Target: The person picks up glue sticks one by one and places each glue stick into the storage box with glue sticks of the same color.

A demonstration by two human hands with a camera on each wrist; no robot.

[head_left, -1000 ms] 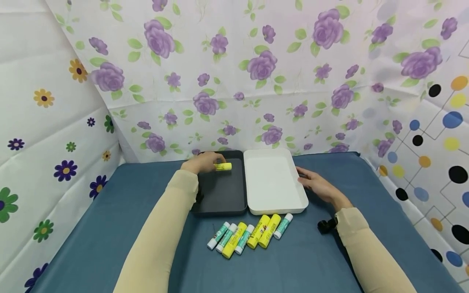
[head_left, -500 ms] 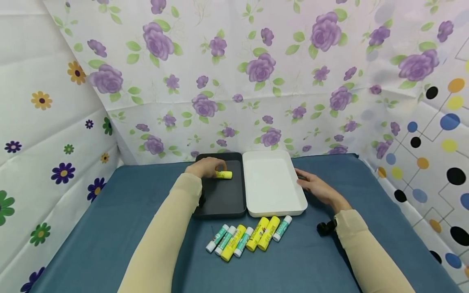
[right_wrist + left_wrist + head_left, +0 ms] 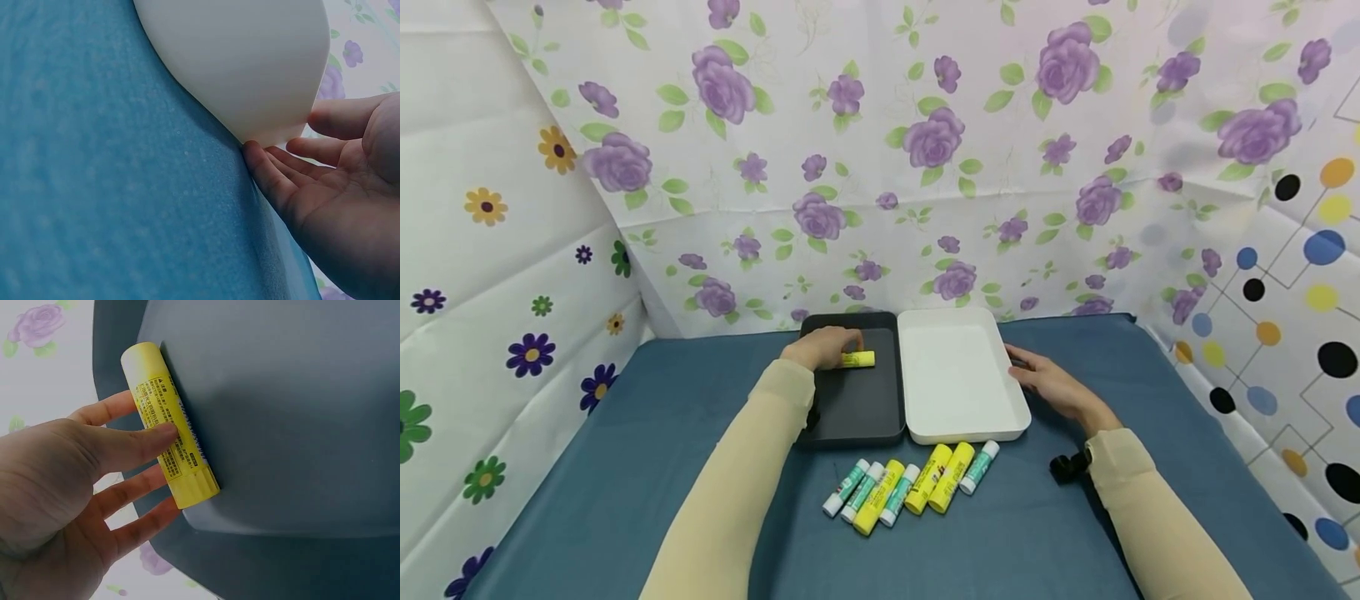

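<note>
Broadly, a cloth printed with purple roses (image 3: 880, 125) hangs beyond both hands, and the worktop (image 3: 700, 400) stretches beneath them, covered in blue fabric. Between the hands sit two shallow trays, edge to edge: a black tray (image 3: 865, 408) under the left hand (image 3: 822, 347) and a white tray (image 3: 958, 375) just beside the right hand (image 3: 1060, 383). That right hand is loosely spread, its fingertips and thumb touching the white tray's outer side. The left hand has a narrow grip — thumb on one side, fingers on the other — and holds a yellow glue stick (image 3: 181, 456) within the black tray, near its outer far part; whether the stick touches the tray's floor, I cannot tell. On the near side of the trays, between the forearms, lies a slanting row of seven more sticks: three longer yellow sticks (image 3: 878, 497) and, smallest of all, four green-and-white sticks (image 3: 979, 467) — one at the right-hand end, two at the left-hand end, one between yellows.
</note>
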